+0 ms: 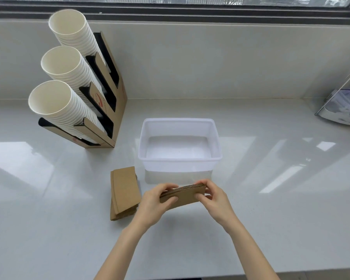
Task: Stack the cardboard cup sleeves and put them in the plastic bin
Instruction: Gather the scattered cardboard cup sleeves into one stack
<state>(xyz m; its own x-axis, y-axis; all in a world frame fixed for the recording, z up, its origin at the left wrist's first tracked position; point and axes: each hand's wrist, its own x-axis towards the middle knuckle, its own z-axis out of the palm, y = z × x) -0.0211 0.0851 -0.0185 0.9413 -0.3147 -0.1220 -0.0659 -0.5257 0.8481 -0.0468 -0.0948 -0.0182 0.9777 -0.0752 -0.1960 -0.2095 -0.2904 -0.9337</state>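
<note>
- Far to the upper left of the grip, a cardboard cup holder (111,118) stands on the white counter (271,199) with three tilted rows of white paper cups (69,77), their open mouths facing the camera.
- Just left of the grip, a second pile of flat cardboard sleeves (123,191) lies on the counter, its long side running away from the person; the left wrist passes close by its lower right corner.
- The left hand (153,205) clamps the left end of a held stack of sleeves (183,194), thumb on the near face, fingers curled over the top edge.
- The stack is raised off the counter between both hands, tilted, its layered edges showing on top.
- The right hand (214,199) pinches the right end the same way.
- Directly beyond the grip, the plastic bin (215,138) sits on the counter, translucent, with no sleeves inside.
- Far right of the grip, a clear lidded container (348,106) rests at the counter's edge.
</note>
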